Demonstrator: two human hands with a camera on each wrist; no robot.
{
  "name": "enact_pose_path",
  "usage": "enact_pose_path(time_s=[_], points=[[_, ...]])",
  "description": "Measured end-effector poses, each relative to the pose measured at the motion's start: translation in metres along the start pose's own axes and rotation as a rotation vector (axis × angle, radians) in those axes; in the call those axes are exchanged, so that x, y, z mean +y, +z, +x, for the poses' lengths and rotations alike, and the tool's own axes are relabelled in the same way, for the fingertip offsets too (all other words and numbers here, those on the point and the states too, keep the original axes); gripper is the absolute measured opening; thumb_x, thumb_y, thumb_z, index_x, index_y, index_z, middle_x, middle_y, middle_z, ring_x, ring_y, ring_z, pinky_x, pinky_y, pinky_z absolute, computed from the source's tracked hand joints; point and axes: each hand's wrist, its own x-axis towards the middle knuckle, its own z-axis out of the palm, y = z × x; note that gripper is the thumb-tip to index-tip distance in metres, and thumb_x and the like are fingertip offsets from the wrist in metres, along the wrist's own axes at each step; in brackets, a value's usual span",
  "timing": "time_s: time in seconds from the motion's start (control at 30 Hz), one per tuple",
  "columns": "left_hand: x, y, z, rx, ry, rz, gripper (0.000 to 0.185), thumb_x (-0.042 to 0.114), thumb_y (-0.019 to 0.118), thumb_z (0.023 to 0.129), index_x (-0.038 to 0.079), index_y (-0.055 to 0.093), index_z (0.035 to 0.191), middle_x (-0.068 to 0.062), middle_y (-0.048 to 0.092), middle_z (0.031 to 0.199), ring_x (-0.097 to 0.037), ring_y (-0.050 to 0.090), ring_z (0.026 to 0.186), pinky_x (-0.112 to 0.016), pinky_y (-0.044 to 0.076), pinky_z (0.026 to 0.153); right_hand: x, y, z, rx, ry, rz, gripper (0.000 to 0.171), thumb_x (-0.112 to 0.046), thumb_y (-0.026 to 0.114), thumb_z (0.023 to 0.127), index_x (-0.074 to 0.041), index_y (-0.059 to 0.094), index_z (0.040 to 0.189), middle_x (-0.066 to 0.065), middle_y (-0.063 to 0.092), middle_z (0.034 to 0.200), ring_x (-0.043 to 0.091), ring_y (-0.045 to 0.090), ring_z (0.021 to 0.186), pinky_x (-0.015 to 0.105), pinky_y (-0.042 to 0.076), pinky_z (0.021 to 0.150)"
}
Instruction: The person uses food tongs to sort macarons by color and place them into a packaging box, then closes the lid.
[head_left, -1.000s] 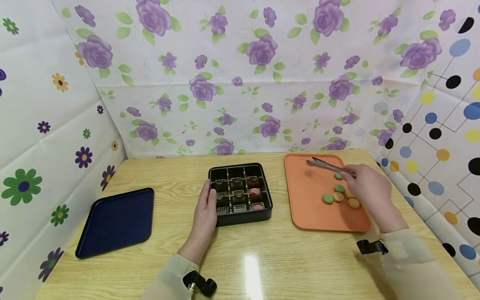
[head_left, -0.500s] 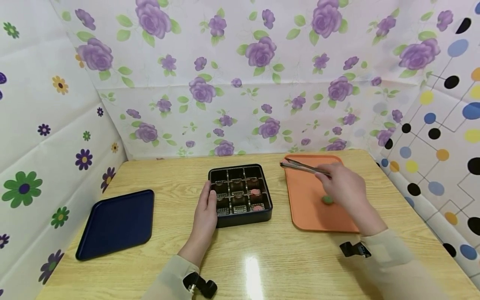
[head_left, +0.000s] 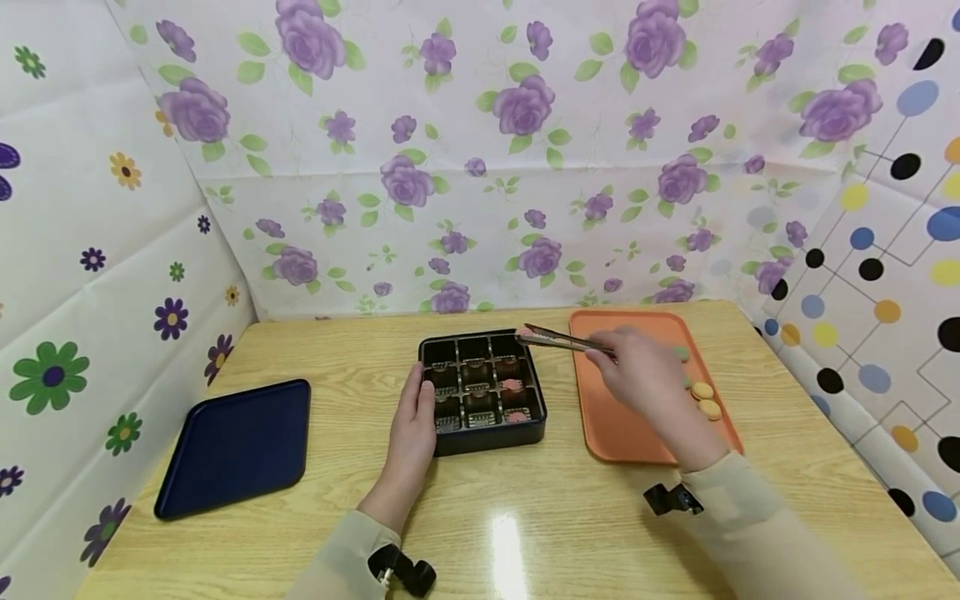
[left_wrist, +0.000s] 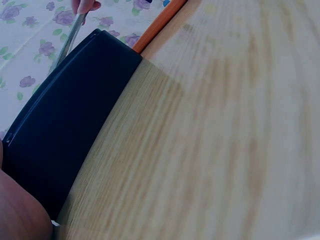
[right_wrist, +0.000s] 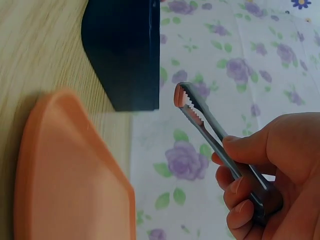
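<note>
My left hand (head_left: pixel 411 421) lies along the left side of a black box (head_left: pixel 491 438) divided into compartments, fingers straight against its wall. Two pink macarons sit in the right column, one in the middle-row compartment (head_left: pixel 512 385) and one in the front-row compartment. With my right hand (head_left: pixel 641 371) I grip metal tongs (head_left: pixel 573 341), thumb on one arm and fingers curled round the other. Their serrated tips pinch another pink macaron (head_left: pixel 524 332), held at the box's back right corner. In the right wrist view the macaron (right_wrist: pixel 178 96) shows edge-on between the tips.
An orange tray (head_left: pixel 617 433) stands right of the box, with green macarons (head_left: pixel 681 353) and yellowish ones (head_left: pixel 702 391) partly hidden behind my right hand. A dark blue tray (head_left: pixel 232 446) lies at the left. Flowered cloth (head_left: pixel 465 225) hangs behind the table.
My right hand has moved left with the tongs and pink macaron, from above the orange tray to the box's back right corner. The left hand keeps its place at the box.
</note>
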Motion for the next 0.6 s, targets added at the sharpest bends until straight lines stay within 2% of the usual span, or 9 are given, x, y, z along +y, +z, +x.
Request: enact_pose_path(time_s=[0.23,0.6], points=[[-0.001,0.000,0.001,0.008,-0.003,0.009,0.064,0.049,0.037,0.121,0.027,0.022,0.179,0.001,0.019,0.183,-0.030,0.016,0.168,-0.059,0.016,0.135,-0.019,0.009,0.007,-0.001,-0.011,-0.025,0.028,-0.032,0.070,0.112,-0.015,0.081,0.131,0.005,0.067,0.099,0.017,0.055,0.062,0.036,0.043,0.052],[-0.002,0.000,0.002,0.009,-0.006,0.014,0.063,0.048,0.037,0.122,0.026,0.021,0.179,0.000,0.018,0.184,-0.031,0.015,0.169,-0.059,0.017,0.134,-0.025,0.025,0.013,-0.018,-0.012,-0.075,0.025,-0.028,0.074,0.110,-0.015,0.082,0.130,0.005,0.068,0.099,0.017,0.058,0.064,0.037,0.047,0.053]])
